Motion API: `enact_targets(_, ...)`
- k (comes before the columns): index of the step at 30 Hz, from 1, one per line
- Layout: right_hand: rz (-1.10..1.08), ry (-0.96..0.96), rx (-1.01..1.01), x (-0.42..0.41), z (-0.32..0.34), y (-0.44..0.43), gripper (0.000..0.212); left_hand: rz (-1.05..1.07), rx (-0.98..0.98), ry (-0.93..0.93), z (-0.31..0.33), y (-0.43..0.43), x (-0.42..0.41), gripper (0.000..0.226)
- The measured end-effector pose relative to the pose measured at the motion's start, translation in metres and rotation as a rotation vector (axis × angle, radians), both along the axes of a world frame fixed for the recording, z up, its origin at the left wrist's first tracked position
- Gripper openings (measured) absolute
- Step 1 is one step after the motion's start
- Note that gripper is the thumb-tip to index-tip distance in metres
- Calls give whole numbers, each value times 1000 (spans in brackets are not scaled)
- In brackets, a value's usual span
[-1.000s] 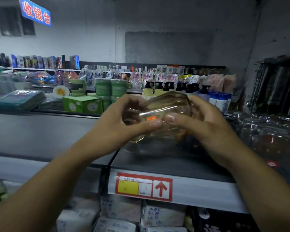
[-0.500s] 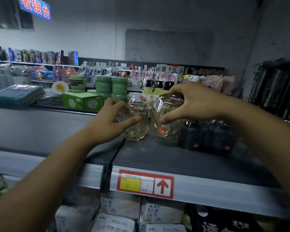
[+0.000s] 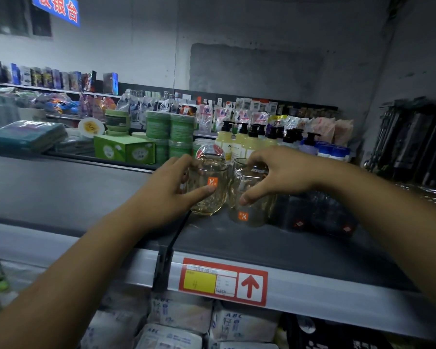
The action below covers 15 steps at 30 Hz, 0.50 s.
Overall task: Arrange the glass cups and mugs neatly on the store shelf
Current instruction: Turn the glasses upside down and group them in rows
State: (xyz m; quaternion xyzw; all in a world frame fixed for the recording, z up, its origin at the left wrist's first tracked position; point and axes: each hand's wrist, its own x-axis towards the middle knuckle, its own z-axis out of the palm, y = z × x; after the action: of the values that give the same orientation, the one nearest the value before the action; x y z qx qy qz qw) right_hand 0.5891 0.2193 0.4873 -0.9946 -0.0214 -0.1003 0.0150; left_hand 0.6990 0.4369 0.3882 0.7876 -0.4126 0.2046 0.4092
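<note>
- Left hand point(image 3: 170, 190) wraps a glass point(image 3: 210, 188) from its left side, thumb pressed across the front just under the orange sticker, fingers hidden behind.
- Right hand point(image 3: 280, 172) comes down over a second glass point(image 3: 249, 200), fingers curled over the rim, thumb on the front wall (a firm hold, by the look of it).
- Both glasses stand upright on the shelf point(image 3: 262, 245), near its left end, right by the black divider point(image 3: 170, 243); the two sit just beside each other, and whether they touch is hard to call.
- The second glass shows its own orange sticker low on the front.
- To the right of it, more glassware point(image 3: 320, 215) lines up along the shelf, dark and blurred, with small red labels at the base.
- On the shelf's front edge, a red price tag point(image 3: 223, 282) with a yellow panel and an up arrow.
- Behind the glasses, pump bottles point(image 3: 247, 143) and green tins point(image 3: 170, 129) on the next row back.
</note>
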Motion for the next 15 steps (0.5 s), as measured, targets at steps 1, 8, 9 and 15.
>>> enact_targets(1, -3, 1, -1, -1, -1, 0, 88, 1, 1, 0, 0, 0, -1, 45)
enact_targets(8, -43, -18, -8, -8, -9, 0, 92, 22, -33, 17, 2, 1, -6, 39)
enact_targets(9, -54, -42, -36, -10, -12, 1, 93, 34, -51, 20, 4, 1, -8, 37)
enact_targets(15, 63, -302, 53, -6, -15, 31, 79, 17, -303, 266, 19, 8, -18, 33)
